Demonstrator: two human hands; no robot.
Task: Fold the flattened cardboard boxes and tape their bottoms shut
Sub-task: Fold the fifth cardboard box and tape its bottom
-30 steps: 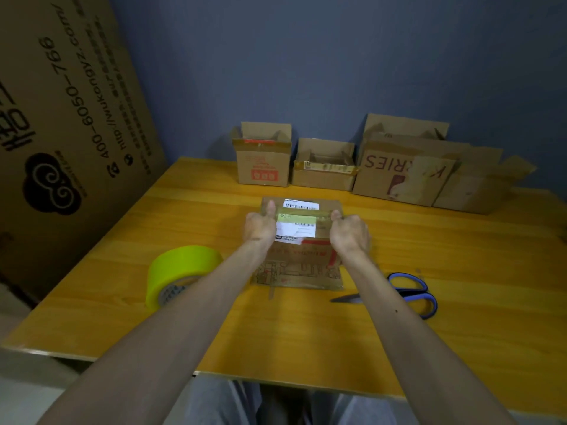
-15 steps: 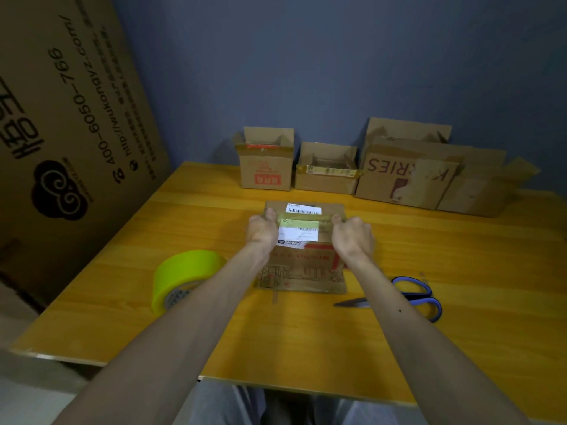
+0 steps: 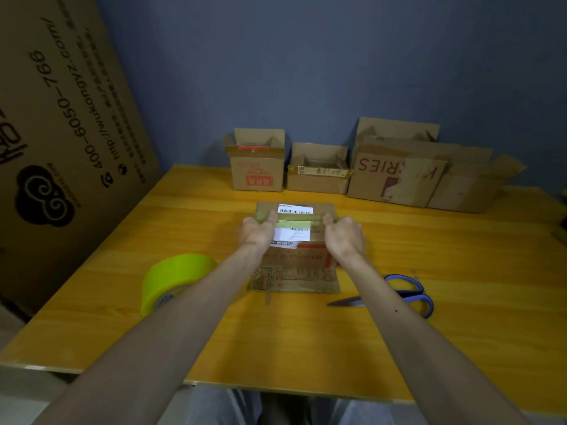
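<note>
Cardboard box (image 3: 294,271), flattened and brown, lying near the middle of a yellow wooden table (image 3: 460,271), seen from above by a person reaching forward with both bare arms. The left hand (image 3: 256,233) grips the box's left edge and the right hand (image 3: 345,237) grips its right edge, set apart by the box's width. Each thumb lies on the top face, and the other fingers are hidden from view. Two white shipping labels (image 3: 291,234) with barcodes are stuck on the far half of the box, with a strip of yellow-green tape (image 3: 293,223) crossing between them. Red print and line drawings cover the near half.

Left of the box, near the left forearm, a thick roll of yellow-green tape (image 3: 175,277) stands on its edge. To the right, partly hidden by the right forearm, lie scissors (image 3: 408,294) with blue handles – blades pointing toward the box.

Along the far edge of the table, against a blue wall (image 3: 306,72), four opened-up boxes stand in a row: a small one with red print (image 3: 257,170), a low one (image 3: 317,182), a larger one with upside-down red letters (image 3: 395,176), and a plain one (image 3: 472,185) at the right end. Their top flaps are open.

A very large sheet of printed cardboard (image 3: 61,148) leans at the left – it shows a cloud logo and a phone number.
</note>
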